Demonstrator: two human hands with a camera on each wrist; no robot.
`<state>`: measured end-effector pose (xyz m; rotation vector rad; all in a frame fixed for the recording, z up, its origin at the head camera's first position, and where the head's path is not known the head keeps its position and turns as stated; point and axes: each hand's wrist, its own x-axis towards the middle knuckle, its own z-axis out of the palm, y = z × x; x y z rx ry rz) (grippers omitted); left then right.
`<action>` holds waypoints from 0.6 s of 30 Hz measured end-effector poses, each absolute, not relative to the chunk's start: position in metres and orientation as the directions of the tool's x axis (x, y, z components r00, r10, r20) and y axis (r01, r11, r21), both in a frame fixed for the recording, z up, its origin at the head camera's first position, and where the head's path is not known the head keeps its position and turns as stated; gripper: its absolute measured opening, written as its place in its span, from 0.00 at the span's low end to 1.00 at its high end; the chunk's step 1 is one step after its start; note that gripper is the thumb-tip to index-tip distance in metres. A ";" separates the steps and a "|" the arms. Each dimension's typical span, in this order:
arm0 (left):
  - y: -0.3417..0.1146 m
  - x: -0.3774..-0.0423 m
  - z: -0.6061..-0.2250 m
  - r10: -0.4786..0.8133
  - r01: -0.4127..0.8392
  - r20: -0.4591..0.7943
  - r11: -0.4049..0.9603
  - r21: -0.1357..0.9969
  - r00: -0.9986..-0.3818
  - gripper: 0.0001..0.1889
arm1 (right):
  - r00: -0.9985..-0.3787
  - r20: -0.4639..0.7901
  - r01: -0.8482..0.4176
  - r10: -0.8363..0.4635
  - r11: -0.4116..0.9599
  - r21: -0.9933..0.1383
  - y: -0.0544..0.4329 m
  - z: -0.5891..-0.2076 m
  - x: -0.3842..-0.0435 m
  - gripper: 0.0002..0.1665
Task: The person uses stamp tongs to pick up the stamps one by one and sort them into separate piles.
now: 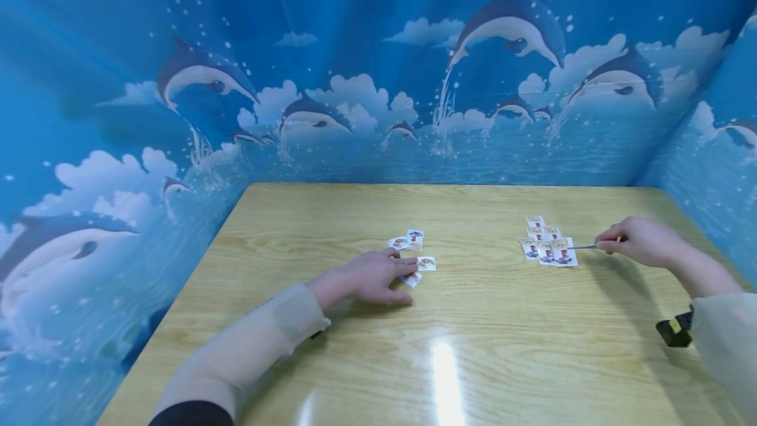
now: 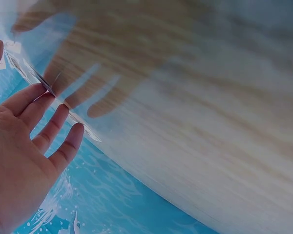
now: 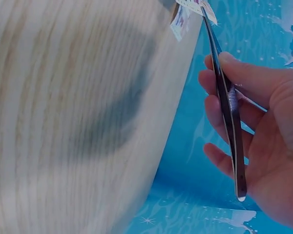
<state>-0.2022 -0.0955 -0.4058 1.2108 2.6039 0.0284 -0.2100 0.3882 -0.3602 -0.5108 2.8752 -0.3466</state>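
My right fingers (image 3: 249, 73) pinch tweezers (image 3: 228, 105), tips at the clustered cards (image 1: 546, 252). My left fingers (image 2: 67, 147), spread, touch loose cards (image 1: 427, 263).

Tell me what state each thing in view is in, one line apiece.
Small white rectangular picture cards at left, lying loose, some partly under the left hand
Small white rectangular picture cards at right, grouped in rows
Slim silver metal tweezers, tips at a right-group card; grip on it unclear
Left hand, thumb spread, fingertips at the cards
Right hand, pinching the tweezers
Pale wooden table, bearing both card groups
Blue dolphin-print sheet, hanging behind the table
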 end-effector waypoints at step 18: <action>-0.095 -0.202 -0.405 0.745 0.742 -0.248 0.659 0.126 -0.619 0.39 | -0.933 -0.188 -0.266 -0.308 0.940 -0.215 0.391 -0.371 -0.216 0.17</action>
